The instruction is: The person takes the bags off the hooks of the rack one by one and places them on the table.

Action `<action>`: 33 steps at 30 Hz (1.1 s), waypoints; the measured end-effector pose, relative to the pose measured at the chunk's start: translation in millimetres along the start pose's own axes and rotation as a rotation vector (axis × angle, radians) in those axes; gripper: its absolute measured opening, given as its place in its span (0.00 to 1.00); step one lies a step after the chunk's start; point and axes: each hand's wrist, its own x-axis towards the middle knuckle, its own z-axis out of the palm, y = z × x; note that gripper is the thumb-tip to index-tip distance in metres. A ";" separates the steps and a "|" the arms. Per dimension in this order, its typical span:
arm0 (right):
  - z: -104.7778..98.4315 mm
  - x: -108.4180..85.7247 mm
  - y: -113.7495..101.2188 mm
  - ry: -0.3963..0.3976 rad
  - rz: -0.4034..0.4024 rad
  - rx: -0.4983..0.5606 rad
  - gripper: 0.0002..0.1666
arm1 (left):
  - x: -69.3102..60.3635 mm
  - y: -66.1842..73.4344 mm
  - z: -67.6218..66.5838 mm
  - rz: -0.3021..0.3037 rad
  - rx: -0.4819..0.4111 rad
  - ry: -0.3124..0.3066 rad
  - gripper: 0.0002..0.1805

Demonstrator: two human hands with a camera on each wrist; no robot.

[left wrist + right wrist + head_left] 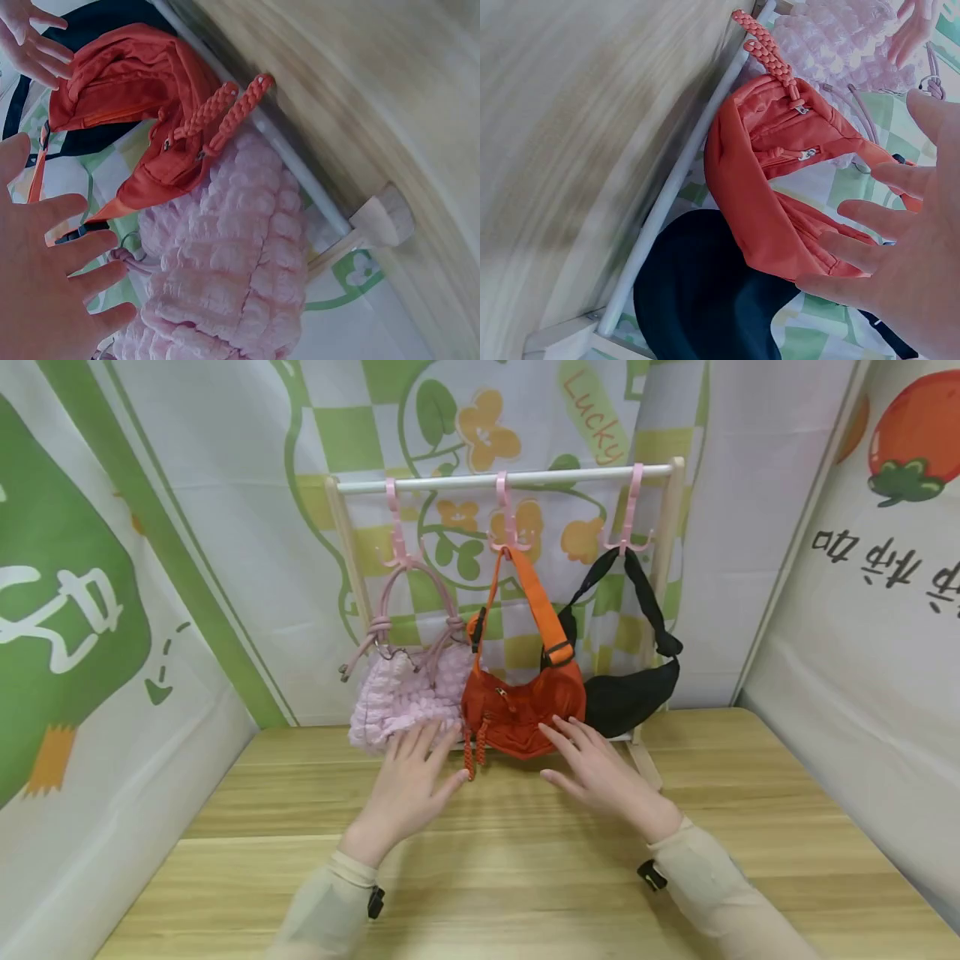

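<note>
An orange-red shoulder bag (525,706) with braided zip pulls hangs by its bright strap from the middle pink hook (507,518). To its left hangs a puffy pink handbag (408,689) with knotted handles, and to its right a black bag (633,697). My left hand (408,789) is spread, palm down, in front of the pink handbag. My right hand (600,772), fingers also extended, is in front of the orange-red bag's right side. In the wrist views, both the left palm (45,262) and the right palm (922,247) hold nothing.
The bags hang on a rack with a white top bar (465,482) and wooden posts (667,543). It stands at the back of a wood-grain table (487,877). Printed curtains (217,443) enclose the back and sides.
</note>
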 end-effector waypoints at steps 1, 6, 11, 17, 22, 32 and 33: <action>-0.9 1.4 -0.2 0.000 -0.005 0.000 0.38 | 0.9 -0.8 -1.2 -0.001 -0.005 -0.006 0.35; -5.6 8.2 -0.5 -0.034 0.010 0.010 0.37 | 4.5 -3.8 -8.3 -0.013 -0.021 -0.045 0.35; -9.1 14.4 -0.3 -0.062 0.011 -0.009 0.37 | 7.1 -5.1 -15.1 -0.025 -0.032 -0.058 0.35; -13.5 21.8 -2.2 -0.082 0.009 -0.002 0.36 | 9.7 -8.2 -22.1 -0.014 -0.035 -0.034 0.34; -17.0 29.2 -3.1 -0.071 -0.001 -0.015 0.36 | 14.7 -13.8 -28.4 -0.006 -0.026 -0.013 0.34; -21.4 41.8 -4.5 -0.071 -0.030 -0.020 0.35 | 23.8 -20.9 -39.8 0.020 0.002 0.018 0.32; -22.2 43.0 -4.8 -0.069 -0.033 -0.019 0.35 | 24.6 -21.3 -40.8 0.025 0.003 0.026 0.32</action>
